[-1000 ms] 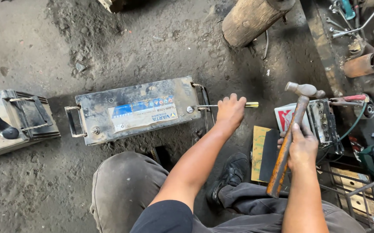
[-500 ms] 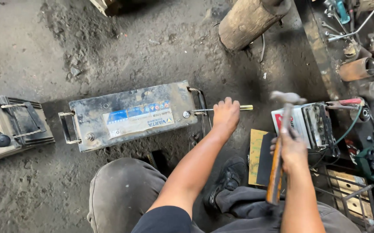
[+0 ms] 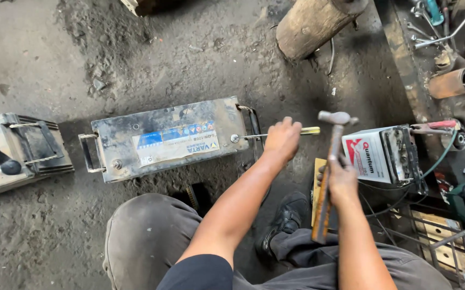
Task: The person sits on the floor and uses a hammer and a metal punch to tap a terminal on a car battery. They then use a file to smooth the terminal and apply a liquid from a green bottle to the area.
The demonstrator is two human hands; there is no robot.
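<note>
A long grey vehicle battery (image 3: 168,138) lies on the dirty floor with metal handles at both ends. My left hand (image 3: 282,138) grips a screwdriver (image 3: 311,130) with a yellow handle; its shaft tip rests at a terminal on the battery's right end. My right hand (image 3: 342,178) holds a wooden-handled hammer (image 3: 331,161), its steel head raised just right of the screwdriver's handle end. My knee fills the lower middle.
A second battery (image 3: 20,153) lies at the far left. A small white battery (image 3: 383,156) with clamps and cables stands at the right. A wooden log (image 3: 313,24) lies at the top. Tools and metal parts (image 3: 452,80) crowd the right side.
The hammer head has swung left, closer to the screwdriver's handle end. My left hand still holds the screwdriver against the battery.
</note>
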